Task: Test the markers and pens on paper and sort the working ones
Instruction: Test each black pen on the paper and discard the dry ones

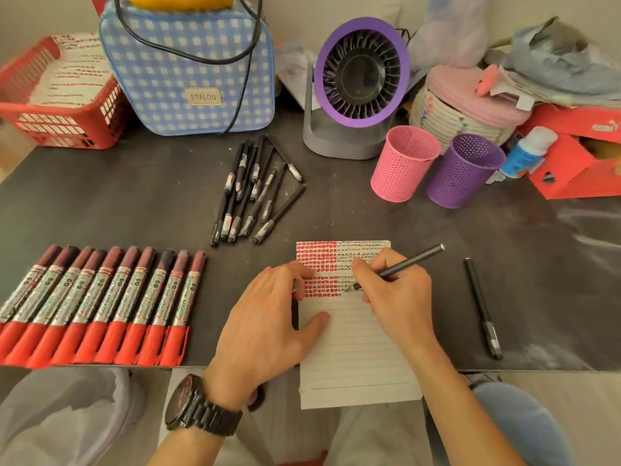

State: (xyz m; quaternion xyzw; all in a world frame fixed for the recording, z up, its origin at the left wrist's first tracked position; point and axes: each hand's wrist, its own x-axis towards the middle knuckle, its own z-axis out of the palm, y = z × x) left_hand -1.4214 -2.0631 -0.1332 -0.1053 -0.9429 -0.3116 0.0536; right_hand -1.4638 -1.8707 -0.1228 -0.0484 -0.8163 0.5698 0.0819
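Here, a slim black pen was put to a lined white sheet of paper, its tip at the lowest row of black test marks, beside a block of red ones. The person's right hand gripped the barrel in a writing pinch. The left hand, fingers loosely spread, pressed the sheet's left side onto the dark grey table.

The sheet's near end overhung the table's front edge, so any easing of the left hand could let the paper skew under the stroke. A smudged or faint mark might then misjudge the pen.

The pen sat wholly in the right hand's hold, its tip just right of the left fingertips. Beyond the sheet lay a loose pile of black pens, to its left a row of red-capped markers, and to its right a lone black pen. Farther off to the right stood a pink perforated cup and a purple perforated cup.
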